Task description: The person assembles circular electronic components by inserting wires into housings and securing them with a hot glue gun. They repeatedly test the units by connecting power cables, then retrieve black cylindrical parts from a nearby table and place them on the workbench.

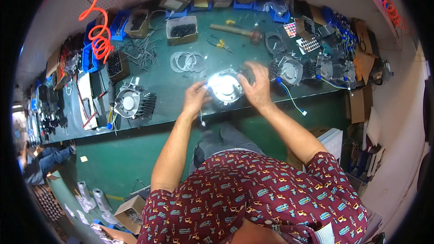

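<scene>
In front of me at the bench's near edge is a round metal motor housing (228, 91), its left part washed out by glare. My left hand (195, 99) is at its left side, fingers pinched together around a thin cable whose white connector (203, 123) dangles below. On the other side my right hand (257, 86) grips the housing's right edge, thumb on the face and fingers behind. Further right, similar finned housings (290, 70) stand in a row, with cables hanging over the edge. Another finned housing (131, 101) lies to the left.
Flat ring gaskets (186, 62), pliers (220, 44) and a wooden-handled hammer (235, 31) lie behind the housing. A box of black parts (181, 30) and several blue bins (120, 25) line the back. A red coiled hose (97, 31) hangs at left. A seated person (47, 160) is at far left.
</scene>
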{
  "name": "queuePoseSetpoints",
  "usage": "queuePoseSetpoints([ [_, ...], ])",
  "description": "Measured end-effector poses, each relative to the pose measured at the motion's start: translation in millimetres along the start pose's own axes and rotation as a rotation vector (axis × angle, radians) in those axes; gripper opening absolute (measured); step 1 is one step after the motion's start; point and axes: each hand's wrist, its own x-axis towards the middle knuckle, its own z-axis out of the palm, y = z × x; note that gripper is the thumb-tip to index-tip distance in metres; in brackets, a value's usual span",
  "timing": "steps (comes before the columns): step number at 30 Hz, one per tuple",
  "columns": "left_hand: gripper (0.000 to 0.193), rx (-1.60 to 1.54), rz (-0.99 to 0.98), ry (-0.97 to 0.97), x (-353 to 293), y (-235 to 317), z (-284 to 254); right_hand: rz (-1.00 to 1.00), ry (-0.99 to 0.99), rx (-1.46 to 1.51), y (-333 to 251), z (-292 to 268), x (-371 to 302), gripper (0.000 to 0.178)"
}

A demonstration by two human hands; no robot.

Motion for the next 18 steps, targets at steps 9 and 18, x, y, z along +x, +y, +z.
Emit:
queuePoseSetpoints([
  [9,0.022,0.055,-0.017,0.006,-7,5,-8,0.234,-0.161,0.504,45,51,-1,0.034],
  [18,0.018,-0.047,-0.143,-0.042,-1,17,-5,0.188,-0.179,0.546,66,67,-4,0.028],
])
